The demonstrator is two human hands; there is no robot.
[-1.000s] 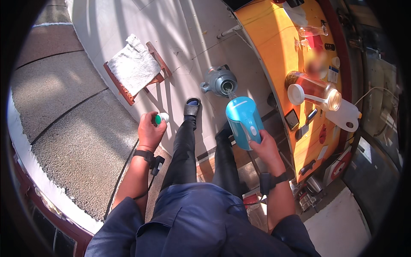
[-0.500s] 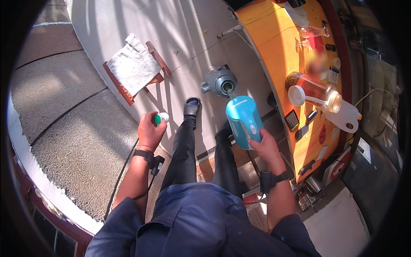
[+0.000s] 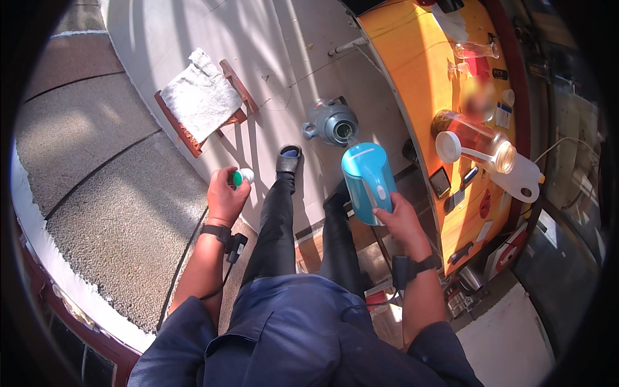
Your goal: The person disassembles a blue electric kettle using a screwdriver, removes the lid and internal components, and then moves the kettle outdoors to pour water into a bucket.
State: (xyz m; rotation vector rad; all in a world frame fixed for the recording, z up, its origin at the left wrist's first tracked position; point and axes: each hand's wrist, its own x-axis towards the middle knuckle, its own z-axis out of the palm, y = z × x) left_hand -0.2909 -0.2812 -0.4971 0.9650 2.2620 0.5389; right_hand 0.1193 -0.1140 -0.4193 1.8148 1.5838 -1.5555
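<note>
My right hand (image 3: 401, 222) grips the handle of a bright blue electric kettle (image 3: 361, 184), tilted with its spout end toward a grey-green thermos flask (image 3: 325, 119). Clear water (image 3: 352, 138) runs from the spout to the flask's open round mouth. The flask stands upright on the floor ahead of my feet, with a handle on its left side. In my left hand (image 3: 225, 197), held out to the left of my legs, is a stopper (image 3: 244, 177), green and white, pinched between the fingers. The underside of the kettle's handle is hidden by my right hand.
Left of the flask stands a small wooden stool (image 3: 238, 93) with a white towel (image 3: 201, 97) on it. A yellow-topped table (image 3: 412, 71) runs along the right, bearing a large glass jar (image 3: 474, 138), a white lid (image 3: 448, 147) and a phone (image 3: 440, 183). My slippered foot (image 3: 288, 159) is near the flask.
Water keeps running from the tilted kettle to the flask. Both hands stay nearly in place, and the view has shifted only slightly.
</note>
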